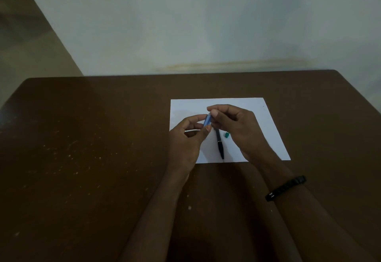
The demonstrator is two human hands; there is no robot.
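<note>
Item one, the largest I log: a dark brown bench [82, 148], its top flecked with pale specks on the left side. Item two: a white sheet of paper [268, 138] lying flat on the right half of the bench. Item three: the right hand [235, 125], raised over the sheet, thumb and fingertips pinching the upper end of a blue pen barrel [207, 120]. Item four: the left hand [185, 140], beside it, thumb and forefinger pinching the lower end of the same barrel. Item five: a black pen [219, 144] lying on the sheet between the two hands, tip toward me. Item six: a black wristband [285, 187] on the right forearm. Item seven: the blue pen barrel itself, short, translucent, tilted, held clear of the paper just above the black pen's far end. Item eight: a small green piece [226, 134] on the sheet, just right of the black pen.
</note>
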